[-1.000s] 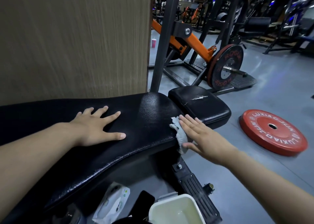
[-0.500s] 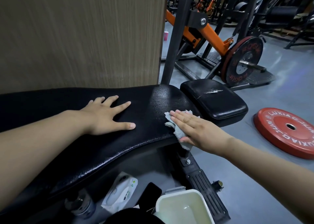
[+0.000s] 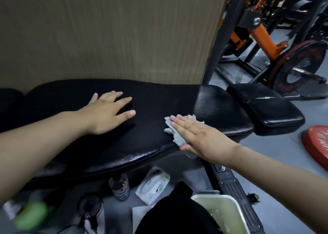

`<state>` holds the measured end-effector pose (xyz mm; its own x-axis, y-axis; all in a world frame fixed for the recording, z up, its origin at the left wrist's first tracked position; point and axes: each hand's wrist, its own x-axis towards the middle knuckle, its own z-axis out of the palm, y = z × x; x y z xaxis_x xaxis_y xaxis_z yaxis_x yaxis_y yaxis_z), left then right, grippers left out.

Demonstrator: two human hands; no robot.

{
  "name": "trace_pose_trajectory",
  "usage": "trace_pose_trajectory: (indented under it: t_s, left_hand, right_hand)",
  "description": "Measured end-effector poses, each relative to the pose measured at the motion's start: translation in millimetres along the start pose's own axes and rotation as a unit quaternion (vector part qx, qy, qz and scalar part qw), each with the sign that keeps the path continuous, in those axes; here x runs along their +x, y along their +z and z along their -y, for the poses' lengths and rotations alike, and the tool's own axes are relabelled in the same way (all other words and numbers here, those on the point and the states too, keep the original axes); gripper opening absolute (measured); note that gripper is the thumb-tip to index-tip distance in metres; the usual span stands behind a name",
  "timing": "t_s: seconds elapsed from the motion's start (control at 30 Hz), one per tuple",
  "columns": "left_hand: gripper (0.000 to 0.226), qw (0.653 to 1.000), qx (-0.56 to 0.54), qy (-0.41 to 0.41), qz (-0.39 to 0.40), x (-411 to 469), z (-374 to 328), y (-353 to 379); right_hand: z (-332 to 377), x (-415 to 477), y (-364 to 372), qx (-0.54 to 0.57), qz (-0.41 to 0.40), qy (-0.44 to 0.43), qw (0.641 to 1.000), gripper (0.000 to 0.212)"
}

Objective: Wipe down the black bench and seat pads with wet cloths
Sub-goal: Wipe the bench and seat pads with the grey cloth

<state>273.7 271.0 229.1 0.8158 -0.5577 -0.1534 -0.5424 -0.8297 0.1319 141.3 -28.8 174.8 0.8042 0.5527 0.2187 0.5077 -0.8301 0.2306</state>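
**Fingers (image 3: 184,125) flat on the cloth, mid-wipe on the bench pad**

Head view: the right hand (image 3: 200,137) lay with its fingers straight and close together, pressing the grey cloth (image 3: 178,139) onto the black bench pad (image 3: 150,98) rather than gripping it. The cloth sat at the pad's near edge, toward the seat end, with a fold hanging over the edge. The left hand (image 3: 106,113) rested palm down on the middle of the same pad, fingers spread and holding nothing, seemingly as a brace. The seat pad (image 3: 266,109), marked by a pale tear, stood just beyond the bench pad's right end. A basin (image 3: 237,209) of water, a wipes pack (image 3: 152,185) and a bottle (image 3: 120,187) stood on the floor below the pad's near edge.

Judging by the pose, the bench pad's top was being wiped. The part under the left hand looked matte and the seat end glossy, so I judge the next stroke should sweep toward the left hand, which must lift clear. The seat pad is probably still to do.
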Motion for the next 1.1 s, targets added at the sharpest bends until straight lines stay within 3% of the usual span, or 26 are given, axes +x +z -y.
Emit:
trace_pose_trajectory:
  t_s: [0.23, 0.53, 0.73, 1.1]
  left_hand:
    - [0.090, 0.998, -0.002, -0.056, -0.016, -50.6, 70.4, -0.5]
    - [0.090, 0.994, -0.039, -0.095, -0.029, -93.5, 109.8, 4.2]
    - [0.072, 0.994, -0.016, -0.100, -0.034, -104.7, 134.4, 10.2]
    - [0.069, 0.989, -0.018, -0.135, -0.055, -130.6, 200.2, 14.0]
  right_hand:
    - [28.8, 27.5, -6.8, -0.010, 0.037, -0.033, 0.999, 0.069]
    - [108.8, 76.4, -19.9, -0.016, 0.057, -0.081, 0.995, 0.068]
    - [175.5, 113.7, -18.5, -0.045, 0.053, -0.104, 0.992, 0.064]
    - [239.4, 169.9, -12.6, -0.032, 0.017, -0.069, 0.997, 0.063]
